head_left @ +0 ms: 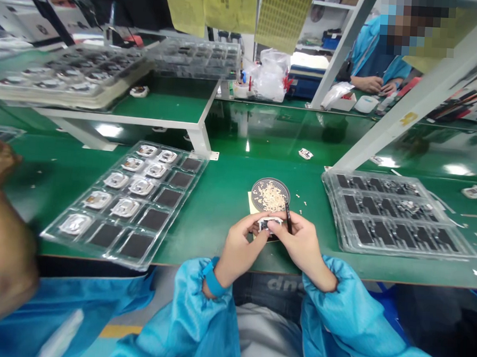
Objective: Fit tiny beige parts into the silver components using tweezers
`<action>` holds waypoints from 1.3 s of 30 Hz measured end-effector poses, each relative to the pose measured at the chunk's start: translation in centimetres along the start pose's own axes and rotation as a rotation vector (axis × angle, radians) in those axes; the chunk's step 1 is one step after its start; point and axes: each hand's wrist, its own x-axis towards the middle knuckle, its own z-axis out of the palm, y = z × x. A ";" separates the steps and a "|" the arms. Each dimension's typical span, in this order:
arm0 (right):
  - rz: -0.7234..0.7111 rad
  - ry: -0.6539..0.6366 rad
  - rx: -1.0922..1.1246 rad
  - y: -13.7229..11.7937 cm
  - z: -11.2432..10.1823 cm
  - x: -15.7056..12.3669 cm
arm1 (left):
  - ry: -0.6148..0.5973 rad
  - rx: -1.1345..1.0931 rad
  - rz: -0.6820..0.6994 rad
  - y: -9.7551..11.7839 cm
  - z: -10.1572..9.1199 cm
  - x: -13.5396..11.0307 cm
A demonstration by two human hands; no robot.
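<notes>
My left hand (239, 248) and my right hand (303, 246) meet at the front of the green bench, both closed on a small white housing with dark parts inside (265, 221). A slim black tool (288, 218), perhaps tweezers, stands up between the fingers of my right hand; its lower end is hidden. Just beyond my fingertips lies a round grey dish (256, 189) holding many tiny beige pieces, with a few loose ones on the bench to its right. A yellow sheet (250, 200) sticks out from under the dish. Blue sleeves cover my forearms.
A clear tray (106, 257) with several white housings lies at left, and stacked clear trays (402, 251) with black pads at right. A raised shelf (162, 108) carries more trays. A neighbour's arm (3, 241) is at far left; another person (382, 63) works opposite, behind a slanted white post (385, 127).
</notes>
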 end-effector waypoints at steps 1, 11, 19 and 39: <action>0.008 -0.006 0.006 0.2 0.0 0.0 | 0.020 0.033 0.017 0.0 0.1 0.0; -0.065 0.012 -0.154 -0.3 0.2 0.1 | -0.021 -0.085 0.019 -0.2 -0.1 -0.1; -0.352 0.027 -0.273 -2.8 -1.0 -1.2 | -0.101 -0.396 -0.123 0.4 -1.0 -0.1; -0.752 -0.228 -0.365 -4.9 -3.5 -2.3 | -0.114 -0.417 -0.156 1.5 -1.1 -0.7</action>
